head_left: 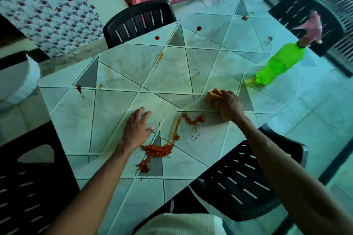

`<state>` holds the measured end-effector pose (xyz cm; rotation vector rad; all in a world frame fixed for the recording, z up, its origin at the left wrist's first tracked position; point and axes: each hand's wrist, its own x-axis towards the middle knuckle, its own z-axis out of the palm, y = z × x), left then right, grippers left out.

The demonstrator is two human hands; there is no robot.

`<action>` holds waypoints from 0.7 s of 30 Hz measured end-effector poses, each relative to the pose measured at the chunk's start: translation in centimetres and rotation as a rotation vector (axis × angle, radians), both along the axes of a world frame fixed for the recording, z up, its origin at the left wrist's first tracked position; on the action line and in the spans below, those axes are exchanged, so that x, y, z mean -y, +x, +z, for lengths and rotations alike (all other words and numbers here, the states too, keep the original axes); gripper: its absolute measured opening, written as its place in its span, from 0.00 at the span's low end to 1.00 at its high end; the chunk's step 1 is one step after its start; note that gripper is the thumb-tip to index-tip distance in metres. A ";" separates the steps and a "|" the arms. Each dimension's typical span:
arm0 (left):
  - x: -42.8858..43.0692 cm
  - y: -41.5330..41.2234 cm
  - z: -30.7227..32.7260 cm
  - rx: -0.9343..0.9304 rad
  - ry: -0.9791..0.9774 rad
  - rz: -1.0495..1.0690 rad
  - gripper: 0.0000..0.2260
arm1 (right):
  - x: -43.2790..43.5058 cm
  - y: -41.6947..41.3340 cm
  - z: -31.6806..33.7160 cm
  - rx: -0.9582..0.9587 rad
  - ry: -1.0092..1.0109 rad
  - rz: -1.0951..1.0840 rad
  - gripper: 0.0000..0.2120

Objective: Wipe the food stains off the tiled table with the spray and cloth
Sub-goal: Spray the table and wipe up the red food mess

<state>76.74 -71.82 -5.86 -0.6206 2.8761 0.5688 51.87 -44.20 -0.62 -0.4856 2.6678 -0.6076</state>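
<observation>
Nearest the camera, a pale ribbed garment (179, 223) at the lower edge, with both bare forearms reaching out over the tiled surface (122, 66). Black slatted chair (246, 179) tucked against the near right edge; a second chair (139, 23) at the far side. Largest stain, a red granular smear (157, 150), lies just beyond the near edge, between the two arms, trailing up in a curved streak toward the right hand. Left hand (138, 129) flat on the tile just beside that smear, fingers spread and holding nothing; likely planted as a brace while the other arm works. Right hand (228, 106) pressed down on an orange cloth (214, 94), fingers curled over it and gripping it bunched; cloth sits on clean tile just past the streak's upper end, so presumably positioned to drag into the mess. Smaller red spots (198, 28) further out, untouched. Green spray bottle (280, 63) stands at the far right, well apart from both hands, seemingly set aside clear of the wiping path. Judgement: wiping barely begun.
</observation>
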 end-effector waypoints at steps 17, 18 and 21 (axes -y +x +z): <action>0.4 1.5 0.6 -0.040 0.066 -0.082 0.33 | 10.0 19.0 -0.5 0.178 -0.064 0.444 0.25; 0.7 1.6 0.6 -0.051 0.074 -0.090 0.31 | 10.0 19.6 -0.4 0.187 -0.068 0.456 0.26; 1.3 2.1 0.5 -0.081 0.090 -0.118 0.29 | 9.3 19.7 0.2 0.207 -0.102 0.431 0.27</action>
